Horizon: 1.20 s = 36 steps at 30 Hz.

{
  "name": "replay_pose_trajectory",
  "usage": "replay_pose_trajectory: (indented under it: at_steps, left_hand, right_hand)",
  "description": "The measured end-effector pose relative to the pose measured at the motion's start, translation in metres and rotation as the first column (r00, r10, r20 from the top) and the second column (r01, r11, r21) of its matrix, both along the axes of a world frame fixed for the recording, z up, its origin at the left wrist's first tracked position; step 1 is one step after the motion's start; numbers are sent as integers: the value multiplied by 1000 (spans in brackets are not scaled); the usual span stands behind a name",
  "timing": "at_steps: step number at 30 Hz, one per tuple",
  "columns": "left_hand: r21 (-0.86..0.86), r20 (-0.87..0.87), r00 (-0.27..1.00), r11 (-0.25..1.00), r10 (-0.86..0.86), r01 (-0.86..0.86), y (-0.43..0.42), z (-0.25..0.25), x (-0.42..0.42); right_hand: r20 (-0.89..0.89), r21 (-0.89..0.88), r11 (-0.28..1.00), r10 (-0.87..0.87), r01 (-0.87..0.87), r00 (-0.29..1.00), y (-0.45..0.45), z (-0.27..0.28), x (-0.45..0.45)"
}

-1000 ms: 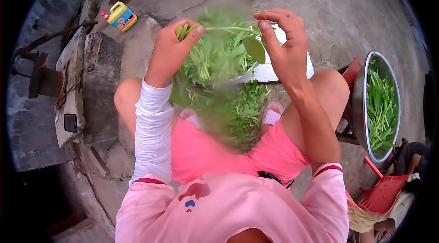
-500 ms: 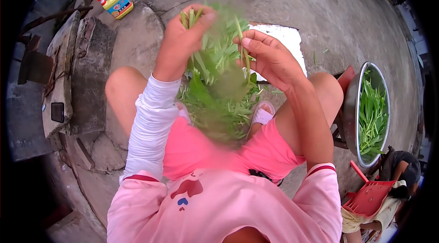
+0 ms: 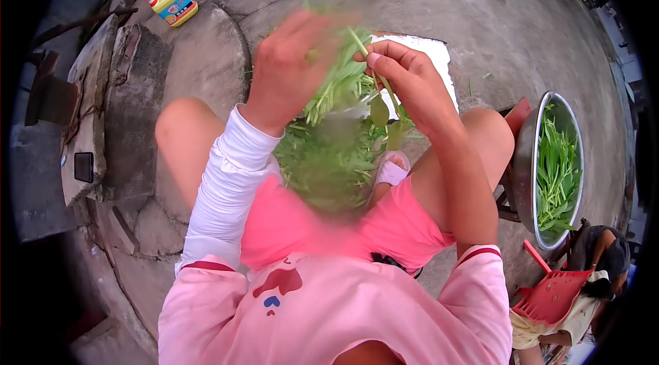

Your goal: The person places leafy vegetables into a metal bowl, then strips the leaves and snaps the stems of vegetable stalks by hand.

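Observation:
My right hand pinches a green stem of a leafy vegetable that looks like water spinach; a leaf hangs from it below the fingers. My left hand, blurred by motion, is curled beside it, with a bit of green stem showing at its fingers. Loose leafy greens lie beyond and below both hands. Between my feet a bigger pile of greens covers the ground, partly blurred by something in front of it.
A white board lies on the concrete. At the right stands a metal basin with greens in it, near a red plastic chair and another person. A yellow jug and a phone are at the left.
My left hand has turned and moved slightly right, toward the right hand, and the stems seen in it are now mostly hidden. A leaf now hangs below my right hand.

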<state>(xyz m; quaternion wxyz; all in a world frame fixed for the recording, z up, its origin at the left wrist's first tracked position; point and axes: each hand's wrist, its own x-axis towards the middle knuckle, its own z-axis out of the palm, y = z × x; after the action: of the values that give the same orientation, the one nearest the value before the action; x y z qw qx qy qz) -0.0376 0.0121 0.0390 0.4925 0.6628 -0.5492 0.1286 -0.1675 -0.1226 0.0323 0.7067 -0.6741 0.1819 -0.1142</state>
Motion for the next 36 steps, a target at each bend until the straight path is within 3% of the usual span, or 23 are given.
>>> replay_pose_trajectory:
  at_steps: [4, 7, 10, 13, 16, 17, 20, 21, 24, 25, 27, 32, 33, 36]
  left_hand:
    - [124, 183, 983, 991, 17, -40, 1, -13, 5]
    - [109, 162, 987, 993, 22, -40, 0, -17, 5]
    - [15, -25, 999, 999, 34, -34, -5, -20, -1]
    - [15, -402, 915, 1000, 20, -15, -9, -22, -4]
    - [-65, -809, 586, 997, -35, -31, -8, -9, 3]
    - [-179, -877, 465, 980, -121, -83, -4, -3, 17]
    - [5, -815, 577, 995, -51, 95, 17, 4, 45]
    - [201, -804, 595, 949, 20, 241, 22, 12, 41]
    - [245, -579, 784, 868, -225, 431, 13, -8, 26]
    - [331, -593, 783, 831, -185, 447, 14, -4, 14]
    - [169, -643, 728, 882, -240, 440, -2, -15, -6]
    - [147, -893, 424, 793, -150, 591, -4, -7, -20]
    - [190, -896, 429, 775, -114, 602, -5, -12, -17]
    - [35, -974, 187, 725, -130, 688, -6, -12, -11]
  right_hand:
    - [-17, -89, 994, 59, -60, 998, -3, -5, -1]
    - [-22, -102, 993, 62, -63, 998, -5, -5, -1]
    - [-1, -16, 997, 74, -74, 997, -6, -6, 3]
    - [16, 56, 995, 79, -80, 997, -7, -2, 6]
    - [16, 148, 987, 57, -59, 998, -10, 0, 2]
    - [29, 183, 981, 53, -58, 998, -13, 1, -1]
    - [84, 294, 953, 44, -67, 996, -25, 5, -5]
    - [122, 347, 936, 25, -66, 992, -26, 5, -3]
    - [176, 453, 889, -17, -66, 984, -30, 2, -4]
    - [183, 459, 886, -17, -70, 983, -31, 0, -5]
    - [212, 461, 885, -42, -62, 976, -27, 2, -6]
    - [108, 203, 975, -113, 90, 988, -20, 0, -1]
    - [91, 136, 983, -133, 120, 987, -20, -2, -1]
    - [71, 155, 977, -156, 144, 985, -22, 0, -2]
